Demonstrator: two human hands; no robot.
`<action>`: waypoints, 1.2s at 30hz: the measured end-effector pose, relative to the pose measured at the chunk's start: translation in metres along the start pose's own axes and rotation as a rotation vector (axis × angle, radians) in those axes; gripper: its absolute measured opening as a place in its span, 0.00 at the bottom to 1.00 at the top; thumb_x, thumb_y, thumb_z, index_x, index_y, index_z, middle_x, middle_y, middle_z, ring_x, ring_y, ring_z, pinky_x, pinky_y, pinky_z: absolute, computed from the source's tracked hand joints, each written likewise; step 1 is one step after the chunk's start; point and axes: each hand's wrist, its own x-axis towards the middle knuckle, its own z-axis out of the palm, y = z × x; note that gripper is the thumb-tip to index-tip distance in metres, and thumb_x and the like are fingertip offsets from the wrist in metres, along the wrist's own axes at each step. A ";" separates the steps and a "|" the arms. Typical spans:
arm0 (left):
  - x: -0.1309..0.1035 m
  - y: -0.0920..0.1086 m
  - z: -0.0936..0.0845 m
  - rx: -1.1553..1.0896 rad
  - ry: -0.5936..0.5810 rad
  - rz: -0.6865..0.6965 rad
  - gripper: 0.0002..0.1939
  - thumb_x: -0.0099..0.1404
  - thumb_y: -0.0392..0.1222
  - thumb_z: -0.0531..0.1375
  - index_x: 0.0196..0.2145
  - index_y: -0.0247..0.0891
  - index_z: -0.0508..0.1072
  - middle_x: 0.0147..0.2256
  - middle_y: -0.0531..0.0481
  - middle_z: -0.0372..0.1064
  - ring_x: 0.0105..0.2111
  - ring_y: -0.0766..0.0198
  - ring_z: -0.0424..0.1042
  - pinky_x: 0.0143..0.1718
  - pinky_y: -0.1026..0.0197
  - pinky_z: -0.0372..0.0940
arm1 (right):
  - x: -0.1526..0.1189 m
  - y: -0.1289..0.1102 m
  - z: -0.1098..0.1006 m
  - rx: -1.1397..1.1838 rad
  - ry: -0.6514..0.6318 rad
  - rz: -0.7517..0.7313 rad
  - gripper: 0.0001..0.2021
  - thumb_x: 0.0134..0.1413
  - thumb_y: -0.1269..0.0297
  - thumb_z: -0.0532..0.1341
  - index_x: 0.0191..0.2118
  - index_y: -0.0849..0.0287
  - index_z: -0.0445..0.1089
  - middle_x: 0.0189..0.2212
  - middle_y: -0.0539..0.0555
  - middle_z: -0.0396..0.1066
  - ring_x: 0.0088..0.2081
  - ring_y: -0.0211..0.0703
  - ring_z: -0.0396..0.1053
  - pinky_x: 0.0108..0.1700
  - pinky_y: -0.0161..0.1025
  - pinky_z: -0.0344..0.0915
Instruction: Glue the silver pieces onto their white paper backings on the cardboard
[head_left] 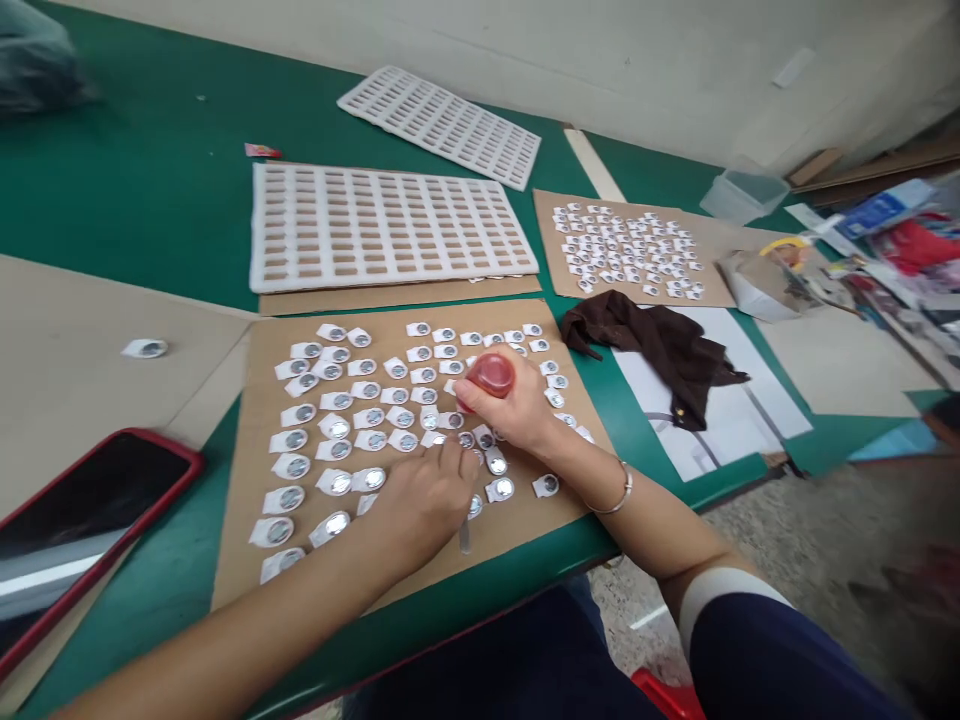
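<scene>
Several white tabs with round silvery discs (290, 467) lie in rough rows on a brown cardboard sheet (247, 500). My right hand (517, 400) is wrapped round a red, rounded bottle (495, 374), held above the tabs right of the sheet's middle. Close beside it, my left hand (431, 500) is closed low over the tabs, its fingertips near one of them; what it grips is hidden. A thin grey strip (465, 535) shows just below the left hand.
Behind the sheet lie white slotted trays (390, 228). A second cardboard (555, 270) with similar tabs, a brown cloth (660, 350) and a clear box (742, 192) are at right. A red-edged phone (82, 520) and a lone tab (146, 348) are at left.
</scene>
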 end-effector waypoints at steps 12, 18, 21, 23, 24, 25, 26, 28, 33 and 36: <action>-0.001 0.010 -0.007 0.011 -0.087 -0.007 0.07 0.62 0.29 0.50 0.30 0.33 0.66 0.24 0.46 0.67 0.20 0.60 0.68 0.18 0.60 0.64 | -0.014 0.009 -0.006 -0.181 0.028 0.023 0.16 0.46 0.48 0.66 0.31 0.56 0.70 0.30 0.53 0.73 0.32 0.46 0.70 0.36 0.43 0.67; -0.003 0.009 -0.010 -0.035 -0.057 0.004 0.07 0.61 0.28 0.51 0.29 0.31 0.68 0.22 0.46 0.67 0.19 0.61 0.68 0.15 0.61 0.62 | -0.016 0.011 -0.007 -0.245 0.040 0.077 0.20 0.43 0.43 0.64 0.31 0.56 0.71 0.30 0.55 0.74 0.33 0.49 0.70 0.38 0.46 0.66; -0.001 0.006 -0.013 -0.090 -0.097 -0.021 0.08 0.61 0.28 0.51 0.30 0.30 0.69 0.23 0.45 0.68 0.20 0.60 0.69 0.15 0.60 0.62 | -0.017 0.010 -0.006 -0.251 0.050 0.123 0.20 0.41 0.42 0.64 0.31 0.56 0.71 0.31 0.55 0.74 0.34 0.51 0.70 0.39 0.47 0.66; 0.001 0.002 -0.016 -0.148 -0.158 -0.037 0.07 0.62 0.29 0.52 0.32 0.29 0.69 0.25 0.44 0.70 0.23 0.59 0.72 0.17 0.59 0.63 | -0.017 0.008 -0.006 -0.259 0.046 0.149 0.20 0.41 0.42 0.64 0.30 0.55 0.71 0.31 0.55 0.74 0.35 0.52 0.70 0.39 0.48 0.66; 0.002 0.000 -0.017 -0.183 -0.198 -0.047 0.07 0.62 0.30 0.52 0.34 0.28 0.70 0.27 0.43 0.71 0.24 0.58 0.73 0.17 0.58 0.63 | -0.017 0.007 -0.007 -0.267 0.045 0.159 0.20 0.40 0.42 0.63 0.30 0.55 0.71 0.30 0.55 0.74 0.35 0.53 0.70 0.40 0.48 0.66; 0.002 -0.003 -0.018 -0.218 -0.240 -0.060 0.07 0.62 0.31 0.53 0.36 0.28 0.70 0.28 0.43 0.72 0.26 0.58 0.73 0.18 0.58 0.64 | -0.017 0.006 -0.007 -0.277 0.043 0.167 0.20 0.40 0.42 0.63 0.30 0.55 0.71 0.30 0.55 0.74 0.35 0.53 0.71 0.40 0.49 0.66; 0.003 -0.005 -0.019 -0.251 -0.278 -0.071 0.08 0.62 0.33 0.54 0.38 0.27 0.69 0.30 0.43 0.73 0.27 0.57 0.74 0.19 0.58 0.64 | -0.017 0.006 -0.007 -0.285 0.044 0.174 0.20 0.40 0.42 0.63 0.29 0.55 0.71 0.30 0.55 0.74 0.35 0.54 0.71 0.40 0.49 0.65; 0.004 -0.009 -0.021 -0.308 -0.321 -0.089 0.10 0.61 0.35 0.56 0.40 0.27 0.69 0.32 0.42 0.74 0.29 0.56 0.74 0.19 0.57 0.64 | -0.017 0.005 -0.008 -0.288 0.039 0.182 0.20 0.40 0.42 0.63 0.29 0.55 0.71 0.30 0.56 0.74 0.34 0.54 0.71 0.39 0.49 0.65; 0.003 -0.011 -0.023 -0.346 -0.318 -0.118 0.12 0.60 0.37 0.58 0.41 0.27 0.69 0.33 0.41 0.74 0.31 0.56 0.75 0.18 0.58 0.58 | -0.017 0.003 -0.009 -0.285 0.028 0.229 0.20 0.38 0.42 0.62 0.29 0.55 0.70 0.31 0.56 0.74 0.36 0.57 0.71 0.42 0.52 0.66; 0.003 -0.008 -0.024 -0.308 -0.286 -0.157 0.09 0.59 0.38 0.61 0.38 0.32 0.71 0.33 0.46 0.75 0.30 0.59 0.75 0.19 0.61 0.54 | -0.017 0.004 -0.010 -0.307 0.032 0.257 0.18 0.37 0.44 0.62 0.28 0.54 0.70 0.31 0.56 0.74 0.37 0.59 0.72 0.42 0.53 0.67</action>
